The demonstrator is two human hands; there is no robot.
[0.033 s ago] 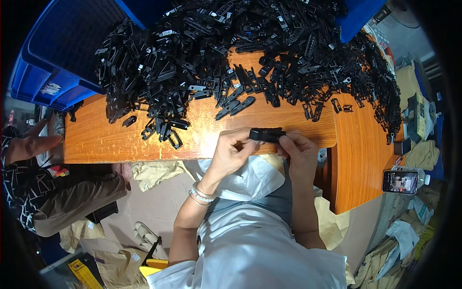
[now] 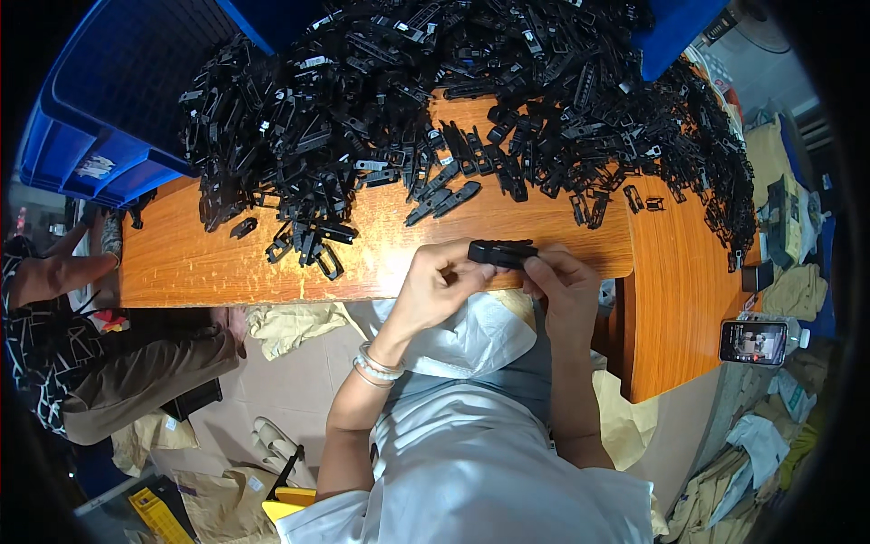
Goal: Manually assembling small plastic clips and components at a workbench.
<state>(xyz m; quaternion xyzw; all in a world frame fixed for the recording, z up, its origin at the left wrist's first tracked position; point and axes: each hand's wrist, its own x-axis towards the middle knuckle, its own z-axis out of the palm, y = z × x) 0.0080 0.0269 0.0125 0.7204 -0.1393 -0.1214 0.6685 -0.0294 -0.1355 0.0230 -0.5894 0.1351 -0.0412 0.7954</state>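
Over the near edge of the wooden table, a long black plastic part (image 2: 501, 253) is held level between my two hands. My left hand (image 2: 438, 283) pinches its left end, thumb below and fingers behind. At the other end, the thumb and fingers of my right hand (image 2: 560, 279) close on it. Its exact kind cannot be made out. Beyond my hands, a big heap of similar black plastic parts (image 2: 317, 118) covers the far side of the table. Two loose black parts (image 2: 442, 201) lie at the near side of that heap.
A blue crate (image 2: 109, 118) stands at the far left, and another blue bin (image 2: 675, 36) at the far right. A phone (image 2: 753, 343) leans by the right table edge. A co-worker's hand (image 2: 77, 272) is at the left. Brown bags (image 2: 227, 503) lie on the floor.
My left hand has shifted very slightly around the left end of the black part. Both hands keep their hold, and the rest looks the same.
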